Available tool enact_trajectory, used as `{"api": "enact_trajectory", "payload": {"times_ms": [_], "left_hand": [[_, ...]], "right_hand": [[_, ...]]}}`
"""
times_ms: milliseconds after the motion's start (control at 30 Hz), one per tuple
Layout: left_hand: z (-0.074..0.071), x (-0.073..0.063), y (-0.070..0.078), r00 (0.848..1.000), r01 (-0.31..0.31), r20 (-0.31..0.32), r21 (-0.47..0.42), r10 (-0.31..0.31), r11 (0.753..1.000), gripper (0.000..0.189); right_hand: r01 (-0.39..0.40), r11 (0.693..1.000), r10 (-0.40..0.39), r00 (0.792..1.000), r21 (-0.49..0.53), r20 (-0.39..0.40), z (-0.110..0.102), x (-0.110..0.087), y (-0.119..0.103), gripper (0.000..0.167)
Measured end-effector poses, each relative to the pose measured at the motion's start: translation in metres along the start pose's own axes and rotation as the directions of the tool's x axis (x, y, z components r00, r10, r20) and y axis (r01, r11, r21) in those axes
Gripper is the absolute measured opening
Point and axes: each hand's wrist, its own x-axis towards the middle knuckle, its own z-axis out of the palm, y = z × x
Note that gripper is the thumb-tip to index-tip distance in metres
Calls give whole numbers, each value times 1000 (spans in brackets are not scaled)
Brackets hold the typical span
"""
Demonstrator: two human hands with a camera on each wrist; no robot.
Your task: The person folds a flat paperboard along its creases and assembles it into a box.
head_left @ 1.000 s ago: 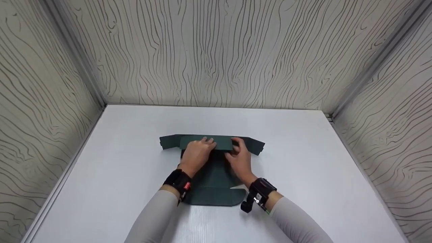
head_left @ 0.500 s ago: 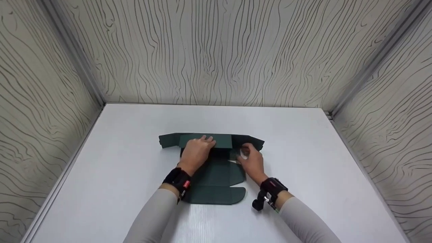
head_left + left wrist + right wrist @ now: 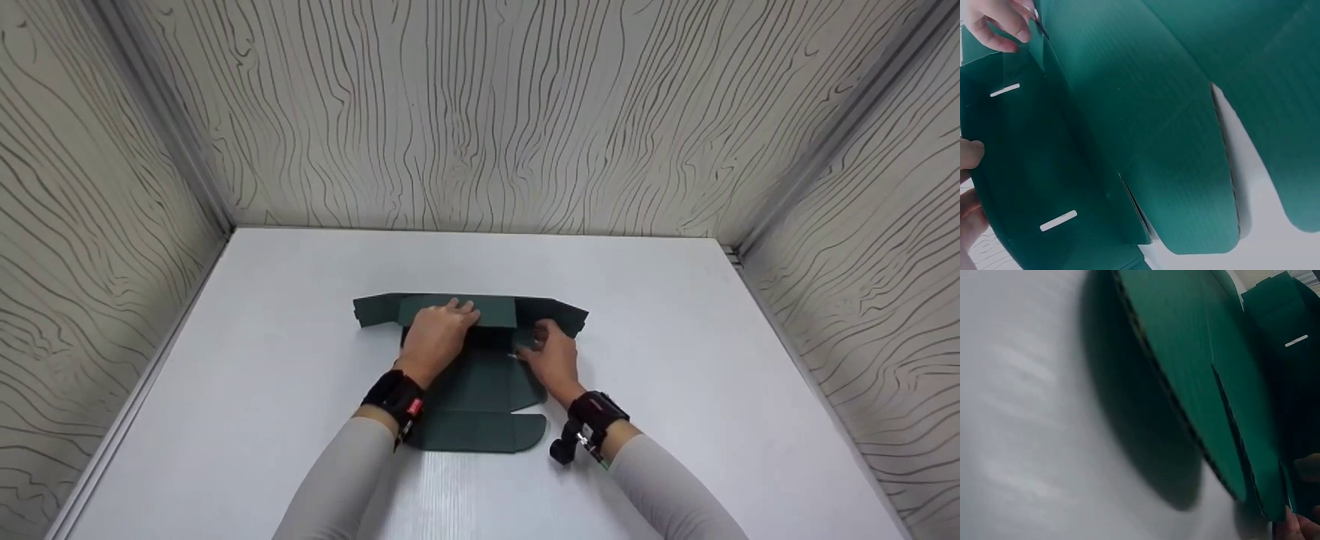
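Note:
A partly folded green cardboard box (image 3: 469, 431) lies on the table, its back panel raised and bent over towards the person. My left hand (image 3: 435, 337) grips that bent panel (image 3: 495, 311); fingertips show over its edge in the left wrist view, near two white slots. On the right side, my right hand (image 3: 555, 360) pinches a small flap at the corner, below the right wing (image 3: 566, 315). In the right wrist view its fingertips (image 3: 1292, 529) meet the flap's edge at the lower right. The flap is mostly hidden by the fingers.
The white table (image 3: 712, 375) surrounds the box. Wood-patterned panels (image 3: 480, 120) close off the back and both sides. At the near end of the cardboard, rounded flaps (image 3: 529, 433) lie on or close to the tabletop.
My right hand has moved from the panel's right end outward and down to the corner flap, then slightly back inward. The left hand has kept its hold on the panel.

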Motion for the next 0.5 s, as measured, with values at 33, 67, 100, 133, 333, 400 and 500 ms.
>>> {"api": "enact_trajectory", "payload": {"times_ms": [33, 67, 100, 133, 333, 400, 500], "left_hand": [[0, 0, 0, 1000, -3, -4, 4, 3, 1000, 26], [1, 0, 0, 1000, -7, -9, 8, 7, 1000, 25], [1, 0, -1, 1000, -10, -14, 15, 10, 1000, 25], [1, 0, -1, 1000, -12, -17, 20, 13, 1000, 25], [1, 1, 0, 999, -20, -25, 12, 20, 1000, 25], [1, 2, 0, 999, -22, -24, 8, 23, 1000, 26], [1, 1, 1, 1000, -17, -18, 5, 17, 1000, 26]], "right_hand": [[-8, 1000, 8, 1000, 5, 5, 0, 1, 0, 49], [-20, 1000, 20, 1000, 8, 9, 0, 2, -1, 49], [-32, 999, 32, 999, 14, 14, 0, 3, -1, 50], [-42, 999, 42, 999, 27, 18, 0, 3, -1, 50], [-113, 988, 109, 993, 107, 44, -2, 7, -1, 48], [-126, 984, 120, 992, 125, 49, -2, 7, -1, 46], [-112, 983, 105, 993, 147, 56, 0, 6, 0, 43]]}}
